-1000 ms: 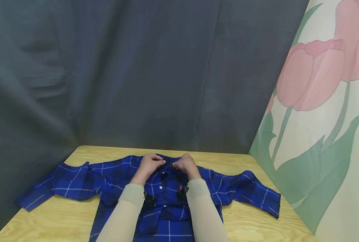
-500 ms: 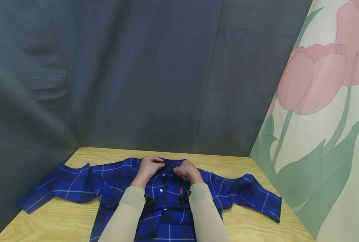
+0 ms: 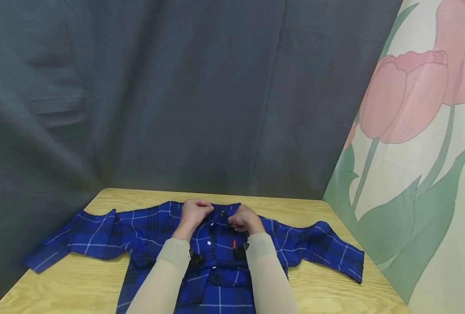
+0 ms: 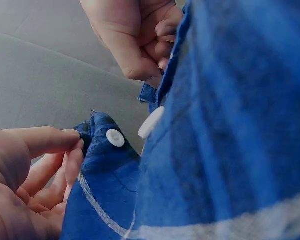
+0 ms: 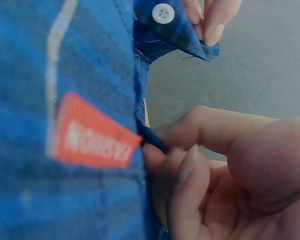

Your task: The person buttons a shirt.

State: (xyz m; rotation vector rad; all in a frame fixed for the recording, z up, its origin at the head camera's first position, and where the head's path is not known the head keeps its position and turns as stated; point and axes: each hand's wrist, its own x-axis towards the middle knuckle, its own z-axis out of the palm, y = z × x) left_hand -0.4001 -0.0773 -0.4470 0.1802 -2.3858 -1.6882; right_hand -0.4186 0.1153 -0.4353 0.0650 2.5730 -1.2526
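A blue plaid long-sleeved shirt (image 3: 224, 250) lies front up with both sleeves spread. At the neck, my left hand (image 3: 195, 214) pinches one collar tip (image 4: 107, 137) between thumb and fingers, right beside a white button (image 4: 115, 138). My right hand (image 3: 247, 219) is on the other side of the neck opening. In the right wrist view its thumb and fingers grip a folded edge of the collar (image 5: 154, 139). A larger white button (image 4: 151, 122) shows closer to the left wrist camera. The red label (image 5: 97, 132) is sewn on the shirt chest.
The shirt lies on a wood-grain table (image 3: 85, 279). A dark grey curtain (image 3: 201, 96) hangs behind and at the left. On the right stands a panel with pink tulips (image 3: 406, 96). Dark wrist cameras (image 3: 240, 252) sit under both forearms.
My right hand has shifted a little to the right and toward me, widening the gap between the hands and baring more of the neck opening. My left hand stays at its collar tip.
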